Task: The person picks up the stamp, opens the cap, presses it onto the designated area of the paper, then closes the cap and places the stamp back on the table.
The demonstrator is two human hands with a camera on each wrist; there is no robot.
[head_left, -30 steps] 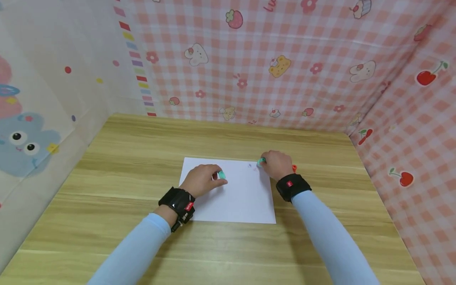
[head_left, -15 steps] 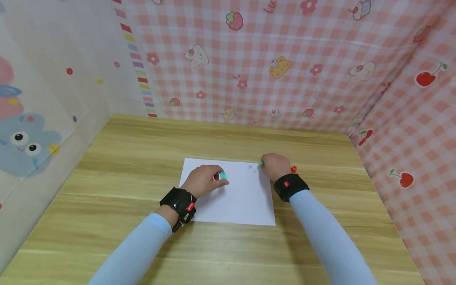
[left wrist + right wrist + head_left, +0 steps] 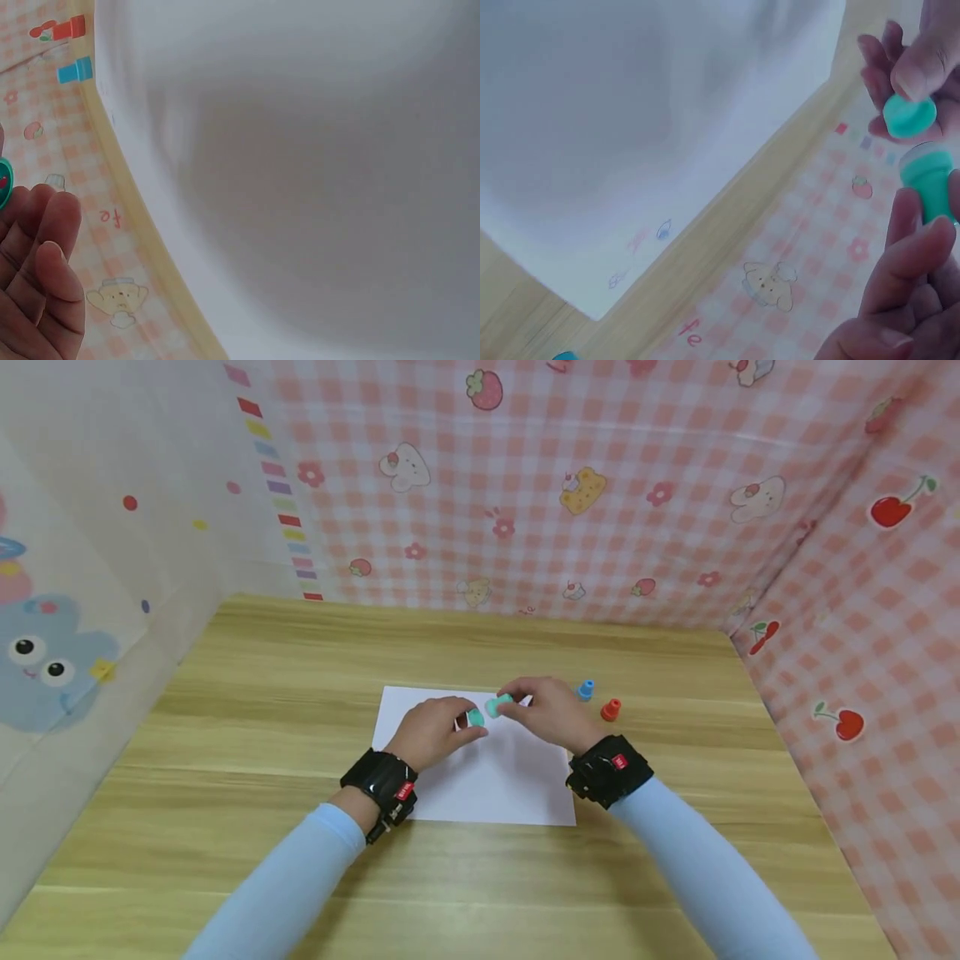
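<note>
Over the sheet of white paper (image 3: 517, 785), my left hand (image 3: 433, 728) pinches a small green cap (image 3: 476, 717) between thumb and fingers. Facing it, my right hand (image 3: 553, 710) holds a green stamp (image 3: 498, 705) by its body. In the right wrist view the stamp's pale round end (image 3: 924, 155) points toward the cap (image 3: 910, 116), with a narrow gap between them. Small coloured stamp prints (image 3: 664, 229) mark the paper near one corner. At the left edge of the left wrist view, only part of a green round rim shows.
A blue stamp (image 3: 586, 691) and a red stamp (image 3: 611, 710) stand on the wooden table (image 3: 300, 668), just right of the paper. Patterned cloth (image 3: 450, 527) hangs behind the table and along both sides.
My right hand has lifted off the paper's upper right corner and moved left with the green stamp, up to the cap. The blue stamp has come into view. The left hand has barely shifted.
</note>
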